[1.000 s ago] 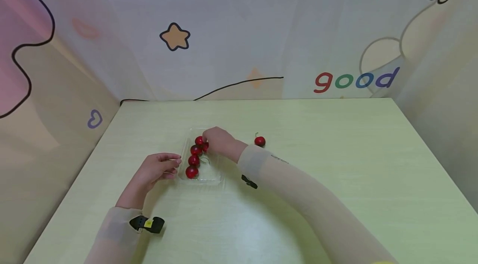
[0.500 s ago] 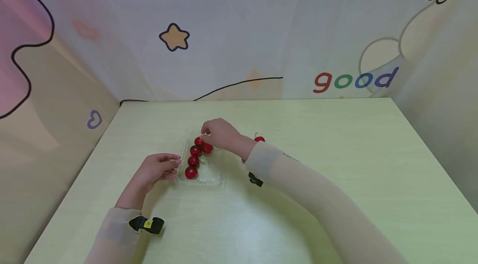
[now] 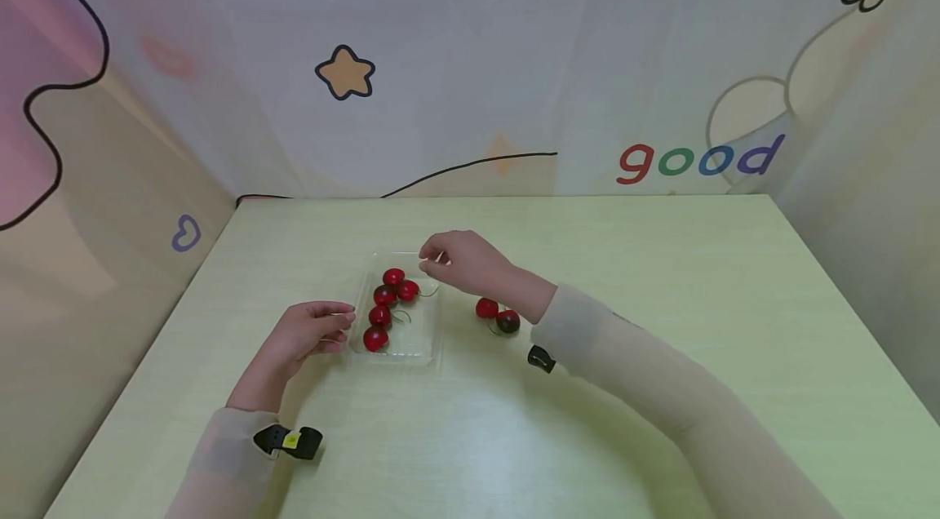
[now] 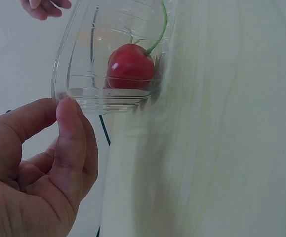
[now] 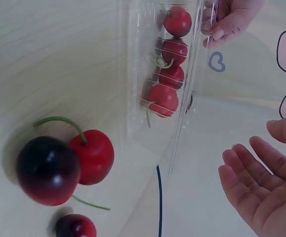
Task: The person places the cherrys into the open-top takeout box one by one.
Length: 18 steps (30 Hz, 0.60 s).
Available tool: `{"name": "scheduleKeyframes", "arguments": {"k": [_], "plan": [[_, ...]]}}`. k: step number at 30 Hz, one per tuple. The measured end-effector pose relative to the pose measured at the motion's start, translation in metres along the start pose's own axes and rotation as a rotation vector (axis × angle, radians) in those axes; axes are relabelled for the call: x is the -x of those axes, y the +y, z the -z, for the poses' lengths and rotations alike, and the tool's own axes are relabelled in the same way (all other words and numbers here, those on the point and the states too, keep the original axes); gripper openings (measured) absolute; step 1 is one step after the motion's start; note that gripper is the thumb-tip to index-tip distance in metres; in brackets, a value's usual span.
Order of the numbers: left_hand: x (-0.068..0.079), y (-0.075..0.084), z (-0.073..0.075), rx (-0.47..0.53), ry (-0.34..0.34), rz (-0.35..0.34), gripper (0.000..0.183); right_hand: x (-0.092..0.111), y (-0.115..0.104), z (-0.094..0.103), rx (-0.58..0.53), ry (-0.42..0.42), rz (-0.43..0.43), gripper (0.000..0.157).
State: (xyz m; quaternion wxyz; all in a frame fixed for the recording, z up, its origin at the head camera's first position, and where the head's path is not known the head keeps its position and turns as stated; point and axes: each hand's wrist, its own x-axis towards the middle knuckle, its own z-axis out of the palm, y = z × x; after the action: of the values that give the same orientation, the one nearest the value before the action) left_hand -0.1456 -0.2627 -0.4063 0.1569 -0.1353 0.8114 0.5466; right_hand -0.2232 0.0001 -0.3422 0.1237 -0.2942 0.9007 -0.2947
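Observation:
A clear plastic box (image 3: 415, 341) stands on the table, with several red cherries (image 3: 379, 317) inside, some with green stems. My left hand (image 3: 312, 331) pinches its left rim between thumb and fingers, seen close in the left wrist view. Above the box's far right corner is my right hand (image 3: 470, 262), fingers loosely bent and holding nothing. Right of the box lie a red cherry (image 3: 487, 308) and a darker cherry (image 3: 508, 321). The right wrist view shows another dark red cherry (image 5: 76, 227) beside that pair; the right arm hides it from the head view.
The pale wooden table (image 3: 661, 388) runs back to a printed cloth backdrop (image 3: 470, 54), with more cloth on both sides. Black camera straps circle the left sleeve (image 3: 235, 454) and the right sleeve (image 3: 631, 364).
My right hand has let go of a cherry in the box and drawn up and right, away from it. Two loose cherries have come into sight. My left hand stays put.

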Motion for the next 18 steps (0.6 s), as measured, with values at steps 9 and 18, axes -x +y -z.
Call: {"name": "scheduleKeyframes", "arguments": {"k": [9,18], "plan": [[0.001,0.0,-0.001,-0.014,0.009,0.005,0.043,0.022,0.019,0.005,-0.018,0.044,0.028,0.032],[0.0,-0.001,-0.001,-0.018,0.012,0.003,0.045,0.041,0.037,0.01,-0.09,0.09,0.017,0.029]]}}
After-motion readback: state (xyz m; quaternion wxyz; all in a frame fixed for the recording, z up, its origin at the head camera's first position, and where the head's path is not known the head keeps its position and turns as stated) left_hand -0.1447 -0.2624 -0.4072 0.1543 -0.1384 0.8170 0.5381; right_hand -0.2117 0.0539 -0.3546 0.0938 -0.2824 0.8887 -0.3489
